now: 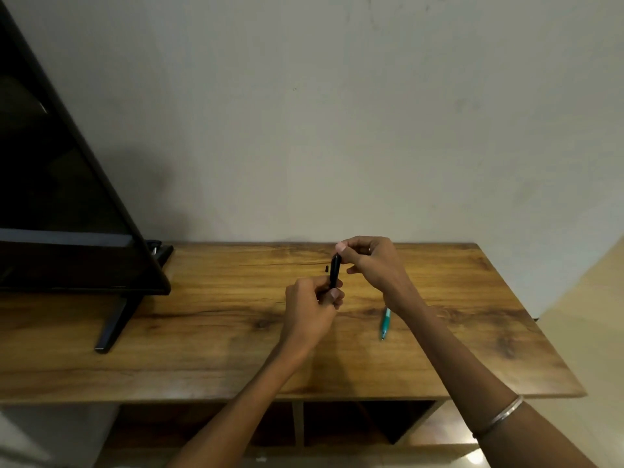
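Black pen point(335, 270) in hands point(309, 314), mid table point(202, 332)

In our grip we see a black pen point(335, 270), just left of it a tiny black piece point(327, 268), to its right a teal pen point(385, 321), beneath it a table point(219, 332) of honey-brown wood streaked with dark grain and knots, far left a black screen point(50, 184), and behind it a plain grey-white wall point(337, 113).

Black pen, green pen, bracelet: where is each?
Black pen point(335, 270): head view, middle of its barrel.
Green pen point(385, 321): head view, middle of its barrel.
Bracelet point(499, 417): head view, middle of the band.
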